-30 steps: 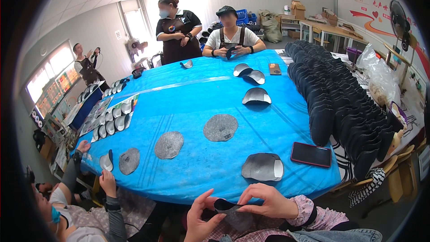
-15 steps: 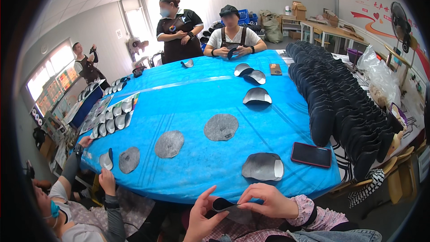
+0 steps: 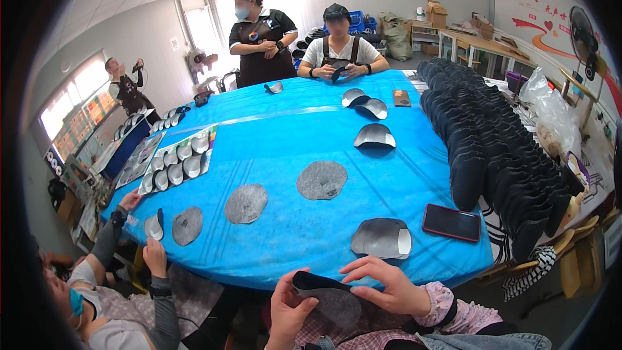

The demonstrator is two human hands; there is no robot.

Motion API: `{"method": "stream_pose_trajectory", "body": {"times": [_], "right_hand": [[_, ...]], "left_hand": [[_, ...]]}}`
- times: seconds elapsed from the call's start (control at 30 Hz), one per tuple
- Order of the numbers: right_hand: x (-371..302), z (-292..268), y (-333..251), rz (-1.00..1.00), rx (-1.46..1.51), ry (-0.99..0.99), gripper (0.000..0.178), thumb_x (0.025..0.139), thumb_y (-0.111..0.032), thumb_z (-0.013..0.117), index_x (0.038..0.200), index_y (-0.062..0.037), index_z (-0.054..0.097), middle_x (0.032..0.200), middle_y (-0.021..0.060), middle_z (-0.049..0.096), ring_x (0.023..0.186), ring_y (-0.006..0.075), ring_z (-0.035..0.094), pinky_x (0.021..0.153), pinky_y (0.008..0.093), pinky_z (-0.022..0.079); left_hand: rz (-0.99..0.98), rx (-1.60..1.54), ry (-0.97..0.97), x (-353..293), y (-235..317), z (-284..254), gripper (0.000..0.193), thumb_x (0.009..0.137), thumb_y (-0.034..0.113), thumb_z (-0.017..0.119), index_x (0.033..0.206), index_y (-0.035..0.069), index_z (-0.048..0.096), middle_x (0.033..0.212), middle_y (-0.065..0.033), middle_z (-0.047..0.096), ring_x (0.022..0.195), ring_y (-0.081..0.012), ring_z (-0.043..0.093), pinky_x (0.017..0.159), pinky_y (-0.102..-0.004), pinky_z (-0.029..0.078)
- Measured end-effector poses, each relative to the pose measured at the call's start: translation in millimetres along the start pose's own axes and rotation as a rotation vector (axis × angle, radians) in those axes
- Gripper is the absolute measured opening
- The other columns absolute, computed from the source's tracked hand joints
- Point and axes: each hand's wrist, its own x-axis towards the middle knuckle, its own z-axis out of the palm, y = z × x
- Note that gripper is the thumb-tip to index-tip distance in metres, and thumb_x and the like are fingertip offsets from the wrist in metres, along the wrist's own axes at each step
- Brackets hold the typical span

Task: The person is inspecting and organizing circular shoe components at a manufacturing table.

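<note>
At the table's near edge I hold a curved felt pad (image 3: 334, 306), black on its inner face and grey outside. My left hand (image 3: 291, 311) is closed on its left end, thumb on the grey face. At its right rim my right hand (image 3: 385, 288) has the thumb against the pad, with the forefinger raised over the edge. Just beyond my hands a curved grey pad (image 3: 376, 238) with a white patch lies on the blue table cover (image 3: 285, 256). Two flat grey felt pieces (image 3: 322, 180) (image 3: 246, 204) lie farther off.
Long rows of stacked black pads (image 3: 489, 136) line the right side, beside a phone (image 3: 451, 222). At the left, a co-worker's hand (image 3: 131, 201) touches a sheet (image 3: 208, 163) bearing several curved pads. Another person (image 3: 339, 52) sits across the table, handling a pad.
The pad in my hands has tilted, showing more of its grey face. My right fingers have lifted and spread a little. At the left, the sheet of pads and the co-worker's hand have shifted away and right.
</note>
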Motion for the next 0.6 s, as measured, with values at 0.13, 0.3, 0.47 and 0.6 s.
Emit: {"method": "stream_pose_trajectory", "body": {"times": [0.13,0.3,0.47,0.6], "right_hand": [[2.0,6.4,-1.9,0.068,0.02,-0.016,0.019,0.083,-0.01,0.069,0.098,-0.0025,0.061,0.114,0.0126,0.059,0.104,0.0237,0.058,0.089,0.0337,0.045],[15.4,2.1,7.9,0.004,-0.054,0.039,0.007,0.083,-0.006,0.066,0.086,-0.0017,0.061,0.102,0.0122,0.065,0.093,0.024,0.062,0.081,0.0319,0.047],[30.1,-10.2,-1.1,0.071,-0.021,0.073,0.008,0.085,-0.007,0.065,0.088,0.0004,0.062,0.099,0.0113,0.065,0.09,0.02,0.061,0.077,0.03,0.048],[30.6,-9.2,3.5,-0.081,-0.155,0.147,0.012,0.086,-0.009,0.064,0.095,-0.0012,0.063,0.106,0.0113,0.061,0.09,0.0181,0.062,0.075,0.0286,0.051]], "left_hand": [[0.038,-0.012,-0.049,-2.6,-5.8,-0.2,0.046,0.076,-0.003,0.073,0.117,-0.001,0.051,0.109,-0.0057,0.057,0.099,-0.0135,0.057,0.086,-0.0285,0.049],[0.029,0.067,0.016,3.9,-3.3,4.3,0.046,0.083,0.007,0.07,0.123,-0.001,0.048,0.113,-0.0057,0.056,0.103,-0.014,0.054,0.089,-0.0286,0.044],[0.059,-0.019,-0.049,16.1,2.2,12.4,0.054,0.08,0.001,0.07,0.127,0.0,0.044,0.118,-0.0063,0.056,0.109,-0.0168,0.054,0.093,-0.0307,0.044],[0.081,-0.005,0.002,15.9,2.3,10.1,0.05,0.079,-0.003,0.07,0.124,0.002,0.048,0.118,-0.0065,0.056,0.111,-0.0172,0.053,0.094,-0.0318,0.045]]}}
